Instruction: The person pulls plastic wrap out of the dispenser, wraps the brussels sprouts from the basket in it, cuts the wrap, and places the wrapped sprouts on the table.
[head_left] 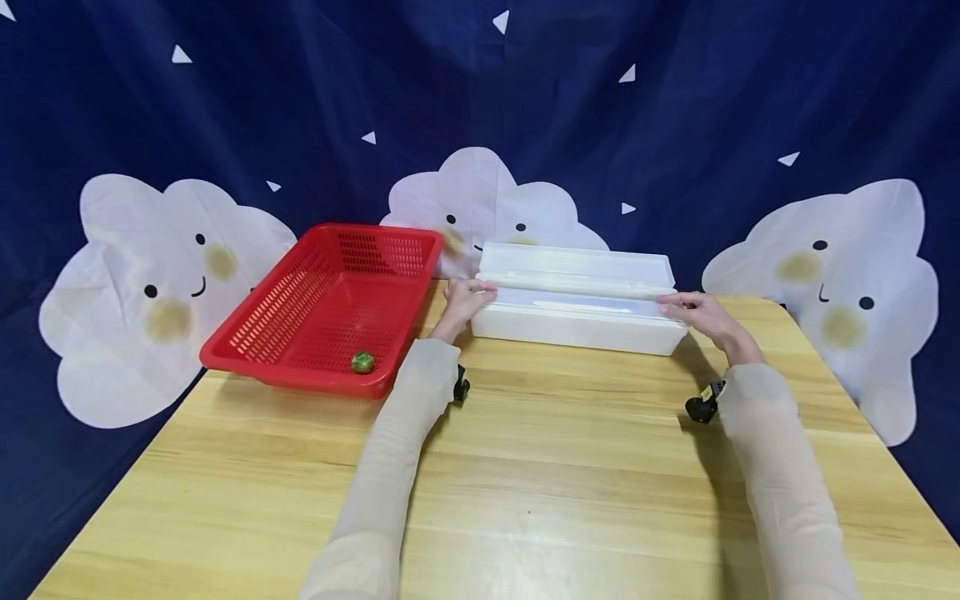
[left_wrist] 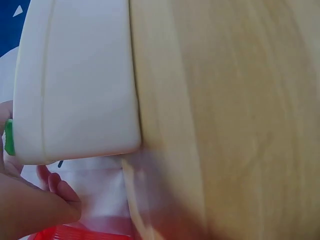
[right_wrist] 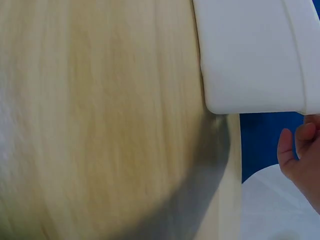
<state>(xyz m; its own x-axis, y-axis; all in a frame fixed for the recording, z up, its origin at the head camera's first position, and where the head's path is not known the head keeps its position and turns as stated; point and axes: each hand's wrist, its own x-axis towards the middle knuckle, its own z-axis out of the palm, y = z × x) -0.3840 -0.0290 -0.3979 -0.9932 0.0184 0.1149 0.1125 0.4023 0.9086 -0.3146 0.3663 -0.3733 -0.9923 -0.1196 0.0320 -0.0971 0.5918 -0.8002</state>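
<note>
A long white plastic box sits at the back of the wooden table, its white lid tipped back behind it. At the box's left end, my left hand grips the upper rim, several fingers curled beside the end wall in the left wrist view. My right hand holds the right end the same way, with fingertips over the rim. A small green piece shows at the rim by my left hand. Most of the box's inside is hidden by its front wall.
Left of the box stands a red perforated basket, with a small round green vegetable in its near right corner. The wooden table stretches toward me. A dark blue cloth with white clouds hangs behind.
</note>
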